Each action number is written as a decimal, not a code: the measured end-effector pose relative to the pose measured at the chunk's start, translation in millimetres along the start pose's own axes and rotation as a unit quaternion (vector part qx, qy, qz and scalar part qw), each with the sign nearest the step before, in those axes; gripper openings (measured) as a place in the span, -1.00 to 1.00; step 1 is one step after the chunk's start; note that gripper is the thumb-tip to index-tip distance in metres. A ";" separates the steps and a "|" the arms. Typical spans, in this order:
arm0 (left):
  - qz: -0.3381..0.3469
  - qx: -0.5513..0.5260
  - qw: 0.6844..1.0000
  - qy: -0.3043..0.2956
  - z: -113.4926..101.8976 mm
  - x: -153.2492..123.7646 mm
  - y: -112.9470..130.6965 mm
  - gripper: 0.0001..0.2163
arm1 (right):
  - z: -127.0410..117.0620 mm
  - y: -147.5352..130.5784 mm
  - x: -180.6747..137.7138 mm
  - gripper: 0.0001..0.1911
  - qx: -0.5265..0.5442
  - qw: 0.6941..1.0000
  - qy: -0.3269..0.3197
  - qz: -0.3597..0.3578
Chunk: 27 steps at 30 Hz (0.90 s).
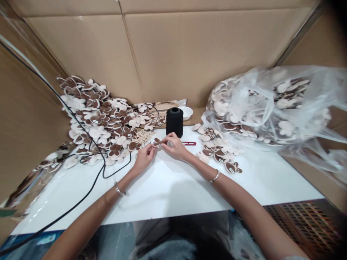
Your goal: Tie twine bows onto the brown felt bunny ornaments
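Between my two hands is a small brown-and-cream fuzzy fabric piece (157, 141), over the white table just in front of a black spool of thread (174, 122). My left hand (145, 157) is closed, thumb and forefinger pinching its left edge. My right hand (175, 147) pinches its right side; fingers partly hide the piece. Next to my left hand lies a small heap of cream cord bows (143, 136). A dark red flat tool with a slotted handle (189, 143) rests behind my right hand.
At left is a large pile of brown-and-cream petal-shaped pieces (94, 119). Similar pieces with bows (219, 150) lie at right, before a full clear plastic bag (252, 108). A white bowl (187, 112) stands behind the spool. A black cable (100, 173) crosses the left side. Cardboard walls (173, 54) enclose the table.
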<state>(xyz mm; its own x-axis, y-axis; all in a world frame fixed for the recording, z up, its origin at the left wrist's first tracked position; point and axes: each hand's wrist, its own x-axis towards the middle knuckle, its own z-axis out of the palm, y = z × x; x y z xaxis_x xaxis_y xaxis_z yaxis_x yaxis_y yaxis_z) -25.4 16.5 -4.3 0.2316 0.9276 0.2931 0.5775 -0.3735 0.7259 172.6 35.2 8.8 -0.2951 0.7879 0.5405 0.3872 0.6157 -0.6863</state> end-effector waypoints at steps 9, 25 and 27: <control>0.080 -0.015 0.993 -0.086 -4.1 40.8 -9.2 -0.86 | -10.1 1.9 0.9 -0.89 0.007 0.998 -0.067 -0.019; 0.529 0.440 0.713 -0.134 -40.0 52.5 34.1 -0.80 | -4.5 5.4 -2.7 -0.93 -0.125 0.986 -0.092 -0.059; 0.526 0.458 0.707 -0.115 -38.5 43.2 34.4 -0.79 | -2.5 6.2 -3.7 -0.95 -0.122 0.988 -0.080 -0.057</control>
<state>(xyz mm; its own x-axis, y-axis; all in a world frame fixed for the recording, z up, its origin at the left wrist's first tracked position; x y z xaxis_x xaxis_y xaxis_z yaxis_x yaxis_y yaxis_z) -25.7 43.7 57.3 0.9709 0.1520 0.1852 0.2312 -0.7970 -0.5580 178.3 36.0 3.8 -0.4760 0.7169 0.5093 0.5373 0.6956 -0.4769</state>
